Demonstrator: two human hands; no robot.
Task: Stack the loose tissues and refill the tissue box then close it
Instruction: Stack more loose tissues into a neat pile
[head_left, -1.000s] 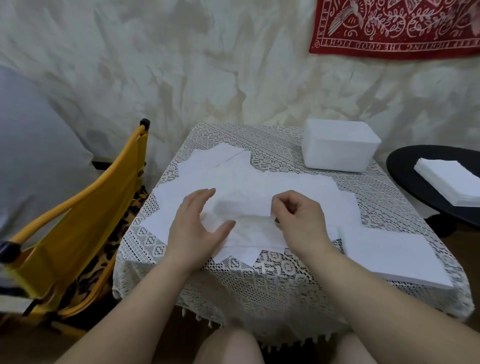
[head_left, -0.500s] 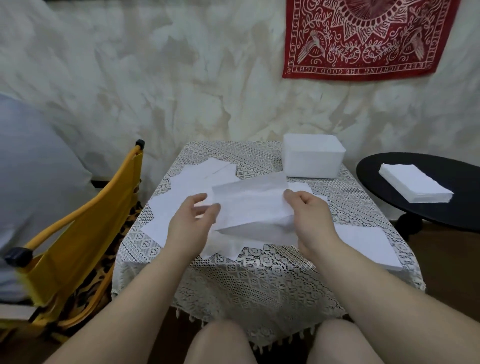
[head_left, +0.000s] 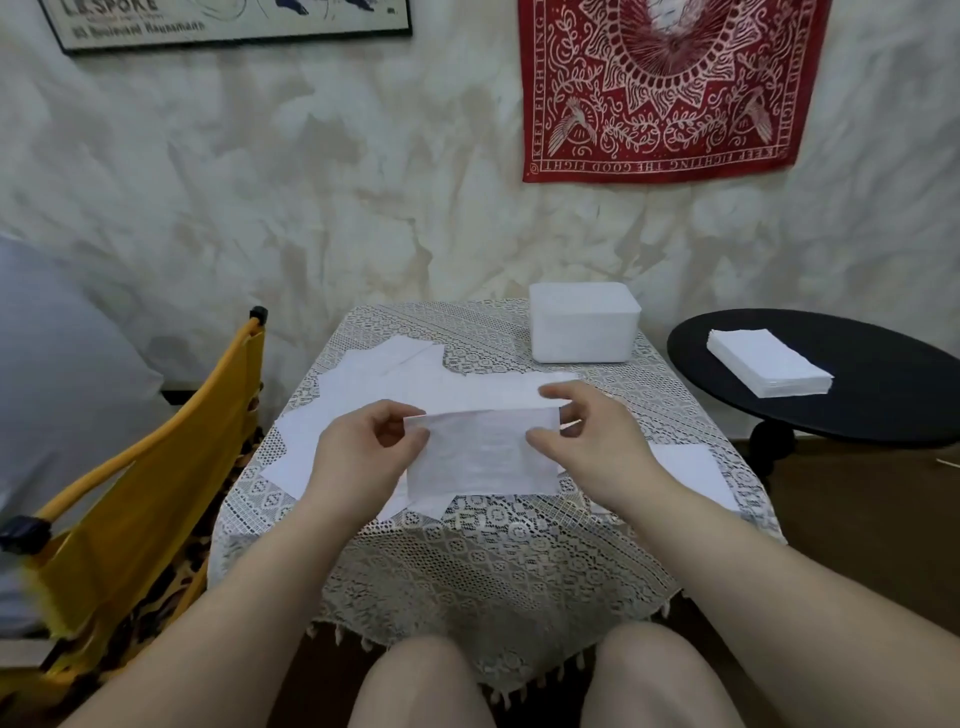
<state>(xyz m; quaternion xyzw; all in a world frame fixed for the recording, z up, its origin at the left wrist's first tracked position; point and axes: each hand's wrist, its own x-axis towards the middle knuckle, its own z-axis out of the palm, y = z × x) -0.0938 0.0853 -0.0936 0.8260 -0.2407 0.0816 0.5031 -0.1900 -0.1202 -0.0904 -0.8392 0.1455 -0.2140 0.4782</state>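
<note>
1. While you sit at the lace-covered table (head_left: 498, 566), your left hand (head_left: 363, 457) pinches the upper left corner of one tissue (head_left: 480, 457) between thumb and fingers.
2. Your right hand (head_left: 592, 447) pinches the upper right corner of the same tissue; the sheet hangs flat between both hands, raised above the table.
3. The loose tissues (head_left: 395, 379) lie spread and overlapping on the tablecloth beneath and beyond the held sheet.
4. A flat stack of tissues (head_left: 691, 473) lies on the table by your right forearm, partly hidden by it.
5. The white tissue box (head_left: 584, 325) stands at the far right corner of the table, well apart from both hands. Its top faces away from the camera, so you cannot tell what it contains or whether it is closed.
6. A second neat stack (head_left: 769, 366) of white tissues rests on the black round side table (head_left: 883, 410) to the right.
7. A yellow chair (head_left: 130, 499) stands just beside the table on the left.
</note>
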